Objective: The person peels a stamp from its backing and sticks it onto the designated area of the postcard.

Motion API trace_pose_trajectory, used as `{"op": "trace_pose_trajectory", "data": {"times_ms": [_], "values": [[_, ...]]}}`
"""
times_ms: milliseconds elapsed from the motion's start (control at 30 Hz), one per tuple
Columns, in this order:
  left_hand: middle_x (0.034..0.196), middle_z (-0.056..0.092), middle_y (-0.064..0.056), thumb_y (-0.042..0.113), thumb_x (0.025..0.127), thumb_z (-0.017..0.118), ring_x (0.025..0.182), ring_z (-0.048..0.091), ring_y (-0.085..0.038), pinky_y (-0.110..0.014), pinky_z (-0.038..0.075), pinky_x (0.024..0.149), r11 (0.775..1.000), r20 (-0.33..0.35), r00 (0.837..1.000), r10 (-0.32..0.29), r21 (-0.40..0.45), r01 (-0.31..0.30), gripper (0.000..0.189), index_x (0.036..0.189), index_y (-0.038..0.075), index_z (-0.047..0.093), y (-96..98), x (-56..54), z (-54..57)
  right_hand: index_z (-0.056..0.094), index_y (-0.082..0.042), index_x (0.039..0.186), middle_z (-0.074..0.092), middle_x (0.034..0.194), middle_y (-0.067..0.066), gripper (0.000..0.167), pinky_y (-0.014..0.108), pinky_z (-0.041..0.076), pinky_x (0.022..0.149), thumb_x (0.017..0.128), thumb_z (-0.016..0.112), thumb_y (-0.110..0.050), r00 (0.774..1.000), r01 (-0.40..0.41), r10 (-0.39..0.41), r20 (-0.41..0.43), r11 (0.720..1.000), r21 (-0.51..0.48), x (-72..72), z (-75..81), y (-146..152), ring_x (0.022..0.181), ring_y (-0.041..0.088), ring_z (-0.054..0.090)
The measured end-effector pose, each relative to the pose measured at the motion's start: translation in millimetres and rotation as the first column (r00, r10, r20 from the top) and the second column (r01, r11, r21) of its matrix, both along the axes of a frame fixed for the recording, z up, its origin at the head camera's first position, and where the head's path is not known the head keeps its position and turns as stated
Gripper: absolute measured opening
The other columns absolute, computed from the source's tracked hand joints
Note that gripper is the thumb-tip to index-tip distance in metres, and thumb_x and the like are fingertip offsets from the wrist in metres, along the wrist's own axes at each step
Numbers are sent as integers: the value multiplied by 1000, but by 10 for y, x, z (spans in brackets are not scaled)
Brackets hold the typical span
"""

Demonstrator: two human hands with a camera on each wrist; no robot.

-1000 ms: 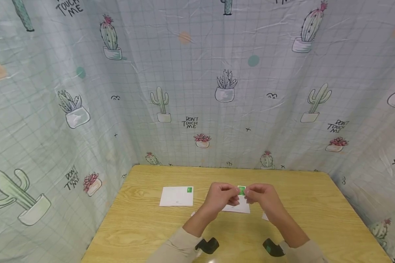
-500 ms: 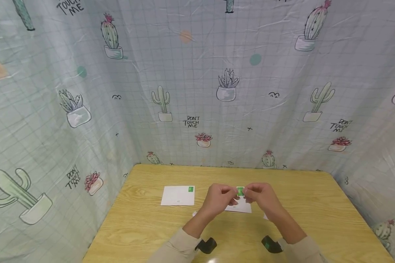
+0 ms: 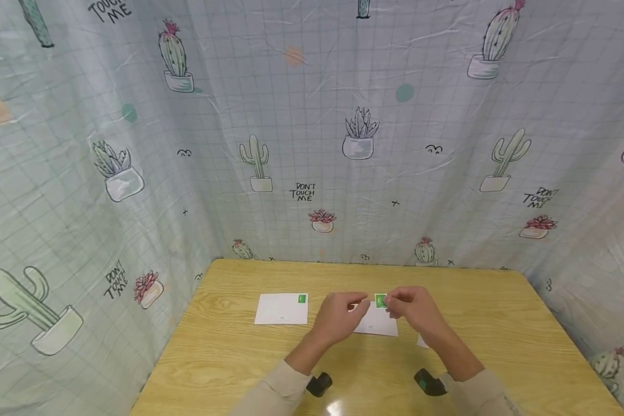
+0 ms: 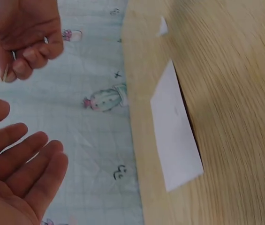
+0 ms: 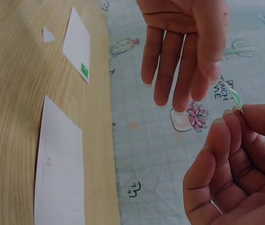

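My right hand pinches a small green postage stamp between thumb and forefinger. From the right wrist view the stamp appears nearly edge-on, slightly curved. Just left of it, my left hand holds nothing; its straight fingers and thumb stand apart in the left wrist view. Both hands are raised above a white envelope, whose upper left part the left hand hides in the head view. No stamp shows on the visible part of this envelope.
To the left lies another white envelope with a green stamp in its upper right corner. A scrap of white paper sits near my right wrist, and another scrap near the stamped envelope. A cactus-print curtain surrounds the wooden table.
My left hand has let go of the stamp and drawn slightly left, its fingers spreading. The right hand keeps the stamp in nearly the same place.
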State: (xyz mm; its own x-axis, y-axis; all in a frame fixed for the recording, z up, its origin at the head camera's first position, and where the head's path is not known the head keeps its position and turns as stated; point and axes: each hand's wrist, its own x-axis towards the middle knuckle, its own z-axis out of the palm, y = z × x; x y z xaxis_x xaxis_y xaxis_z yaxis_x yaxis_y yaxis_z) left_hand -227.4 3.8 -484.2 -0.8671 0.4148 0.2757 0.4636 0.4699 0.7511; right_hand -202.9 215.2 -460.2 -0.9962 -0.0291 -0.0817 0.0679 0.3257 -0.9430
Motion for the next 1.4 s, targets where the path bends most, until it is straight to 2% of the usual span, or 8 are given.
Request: {"op": "trace_pose_trajectory", "data": {"times_ms": [100,233,467,633,767,867,1167,1400], "values": [[129,76,-4,34,106,58,118,74,-20,-34,62,96,995,-75,997,-6,-101,-2,37,128,10,75,-31,-47,-37,73,4,101,72,90,5,20,28,59,79,103,64,-14,1000,-3,3,-2,1000,-1,-2,-5,22,81,17,66],[136,72,-3,40,105,59,129,68,-22,-40,57,106,979,-116,993,-4,-205,-20,42,133,12,72,-73,-102,-102,73,5,102,74,92,7,21,28,59,79,102,64,-13,1000,-9,9,-6,1000,-5,2,-22,44,81,16,67],[150,62,-6,49,105,55,146,54,-31,-49,44,120,924,-211,978,-1,-373,-79,50,141,15,66,-129,-165,-264,74,5,104,75,95,6,20,27,59,79,103,64,-12,1000,-18,18,0,1000,6,20,-67,75,83,18,67],[155,58,-6,56,105,51,150,47,-35,-53,37,125,885,-227,974,9,-451,-113,55,145,20,63,-151,-197,-328,74,4,105,74,96,6,19,28,59,79,103,64,-13,1000,-17,17,5,1000,22,21,-109,103,83,19,67],[158,55,-5,64,104,46,153,42,-37,-59,32,126,845,-231,972,30,-514,-148,60,148,26,60,-163,-229,-388,74,3,105,74,96,7,19,28,59,78,103,64,-14,1000,-6,5,19,1000,28,20,-139,117,83,19,67],[160,53,-3,68,103,42,155,39,-37,-63,29,125,824,-234,971,42,-542,-166,63,150,29,58,-172,-256,-444,74,2,105,75,97,9,20,29,58,79,103,64,-14,1000,-1,0,27,999,36,24,-152,121,83,18,67],[164,48,-4,72,101,42,158,32,-39,-69,24,125,822,-184,982,50,-550,-145,68,153,29,54,-212,-283,-512,74,4,104,74,94,7,18,29,58,79,102,64,-11,1000,0,0,27,1000,23,54,-156,115,84,19,67],[166,45,-5,72,101,42,159,30,-40,-69,22,125,811,-164,985,48,-569,-134,69,154,30,52,-224,-333,-599,73,4,104,74,93,6,17,28,58,78,102,63,-9,1000,0,0,23,1000,20,56,-167,116,82,18,67]]}}
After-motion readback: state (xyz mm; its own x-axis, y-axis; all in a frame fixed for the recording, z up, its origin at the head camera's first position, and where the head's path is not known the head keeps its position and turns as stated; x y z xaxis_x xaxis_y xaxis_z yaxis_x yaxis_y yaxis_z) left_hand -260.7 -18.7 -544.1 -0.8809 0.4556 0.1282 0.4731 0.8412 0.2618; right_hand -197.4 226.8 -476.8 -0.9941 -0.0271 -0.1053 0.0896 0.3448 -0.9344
